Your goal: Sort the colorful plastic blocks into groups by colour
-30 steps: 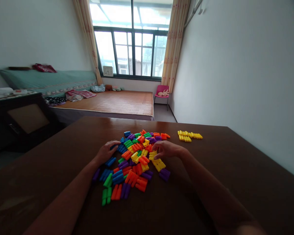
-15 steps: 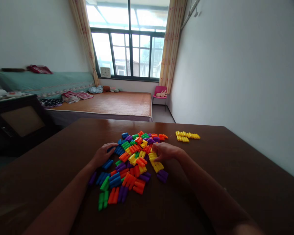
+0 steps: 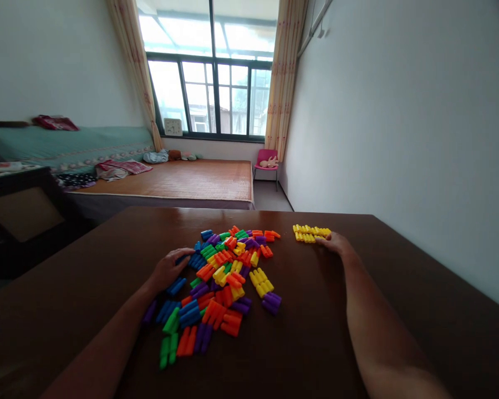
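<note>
A heap of plastic building blocks shaped like joined tubes, in orange, green, purple, blue and yellow, lies loosely on the table. At the heap's left edge rests my left hand point(image 3: 171, 268), fingers stretched out and thumb apart, over blue blocks point(image 3: 197, 261) that it partly covers. Far to the right, my right hand point(image 3: 335, 242) pinches a yellow block at the near right end of two rows of yellow blocks point(image 3: 310, 233); the fingers partly hide this block. Another yellow block pair point(image 3: 261, 282) lies at the heap's right side, beside a purple block point(image 3: 271, 303).
The dark brown table point(image 3: 307, 343) extends around the blocks, its far edge close to a bed point(image 3: 199, 180). A dark cabinet point(image 3: 20, 205) stands at left. A pink chair point(image 3: 266, 157) is beneath the window, by the white wall.
My right hand has moved from the heap's right side to the yellow rows, where the nearer row is now longer. My left hand stays by the blue blocks. The view has shifted slightly.
</note>
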A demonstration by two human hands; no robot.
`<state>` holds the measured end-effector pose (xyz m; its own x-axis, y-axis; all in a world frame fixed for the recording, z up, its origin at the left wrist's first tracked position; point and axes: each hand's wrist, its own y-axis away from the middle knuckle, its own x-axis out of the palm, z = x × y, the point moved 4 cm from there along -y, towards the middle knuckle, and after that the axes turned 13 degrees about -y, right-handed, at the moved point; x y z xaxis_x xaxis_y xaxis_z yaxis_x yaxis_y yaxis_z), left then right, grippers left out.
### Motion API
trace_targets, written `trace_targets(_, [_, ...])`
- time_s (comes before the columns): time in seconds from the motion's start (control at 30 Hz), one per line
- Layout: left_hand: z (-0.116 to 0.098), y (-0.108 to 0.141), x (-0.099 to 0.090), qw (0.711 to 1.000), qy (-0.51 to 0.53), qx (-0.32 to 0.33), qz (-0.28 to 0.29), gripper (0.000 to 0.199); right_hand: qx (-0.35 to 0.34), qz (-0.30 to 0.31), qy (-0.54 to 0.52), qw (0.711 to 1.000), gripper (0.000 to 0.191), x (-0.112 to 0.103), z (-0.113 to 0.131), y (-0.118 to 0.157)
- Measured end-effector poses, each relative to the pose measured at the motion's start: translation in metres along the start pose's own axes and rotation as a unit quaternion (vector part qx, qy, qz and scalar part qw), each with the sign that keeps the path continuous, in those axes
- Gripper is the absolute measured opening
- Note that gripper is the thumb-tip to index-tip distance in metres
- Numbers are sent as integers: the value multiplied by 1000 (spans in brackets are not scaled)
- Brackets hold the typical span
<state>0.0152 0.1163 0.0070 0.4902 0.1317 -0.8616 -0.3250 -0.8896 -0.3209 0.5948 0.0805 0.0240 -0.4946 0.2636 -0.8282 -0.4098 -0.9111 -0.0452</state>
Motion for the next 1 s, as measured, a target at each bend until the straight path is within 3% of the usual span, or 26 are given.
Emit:
trace_targets(0.17, [1, 0, 0, 1000, 4, -3, -4, 43, 58, 10, -5, 998, 42, 8, -12, -10])
trace_targets(0.3, [0, 0, 0, 1000, 5, -5, -6, 44, 42, 10, 1, 999, 31, 11, -19, -13])
trace_targets(0.4, [-1, 1, -1, 1000, 6, -5, -10, 45, 26, -26, 35, 999, 29, 8, -8, -9])
trace_targets(0.47, [-1, 1, -1, 1000, 6, -5, -11, 45, 9, -56, 62, 996, 30, 4, 16, -3])
trace_targets(0.53, [-2, 1, -1, 1000, 6, -5, -10, 45, -60, -41, 49, 996, 27, 4, 54, 9])
trace_targets(0.63, [-3, 1, -1, 1000, 6, -4, -8, 44, -223, 115, -31, 968, 23, 24, 126, 43])
trace_targets(0.7, [-3, 1, -1, 1000, 6, -1, -6, 44, -250, 261, -41, 932, 30, 48, 163, 75])
trace_targets(0.77, [-4, 1, -1, 1000, 6, 1, -6, 43, -246, 349, 23, 904, 41, 72, 186, 103])
trace_targets(0.87, [-3, 1, -1, 1000, 6, 0, -9, 42, -276, 319, 119, 899, 47, 95, 205, 127])
trace_targets(0.93, [-2, 1, -1, 1000, 7, -2, -9, 42, -295, 291, 125, 901, 47, 101, 209, 132])
trace_targets(1.0, [-1, 1, 0, 1000, 9, -4, -8, 42, -298, 304, 98, 899, 47, 104, 208, 129])
